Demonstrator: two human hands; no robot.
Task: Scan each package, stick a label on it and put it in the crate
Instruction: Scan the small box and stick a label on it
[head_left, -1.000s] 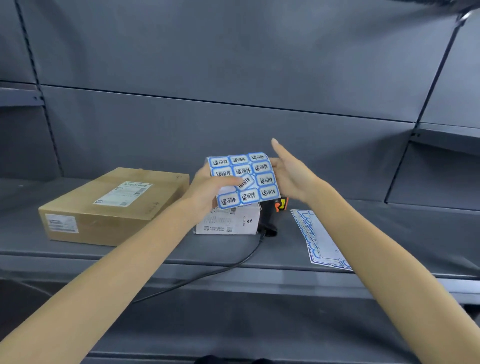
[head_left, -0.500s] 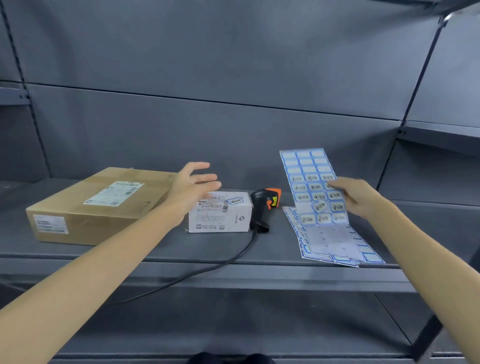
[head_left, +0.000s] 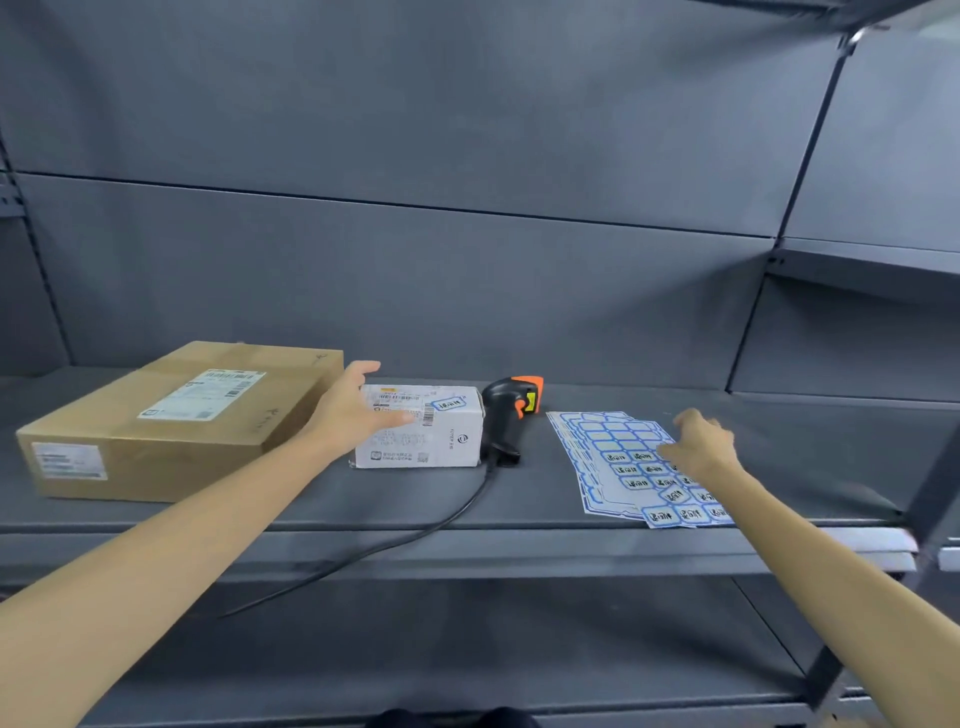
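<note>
Left hand (head_left: 358, 410) over labelled white package (head_left: 415, 441), print illegible

Dark grey metal shelving (head_left: 519, 551) filled the view. Its back wall (head_left: 415, 130) was made up of flat grey panels, divided by a horizontal seam. A slotted upright (head_left: 810, 171) was seen at the right, with a further shelf bay (head_left: 872, 265) beyond it. A lower shelf (head_left: 467, 639) was seen beneath. The surfaces were evenly and softly lit.
</note>
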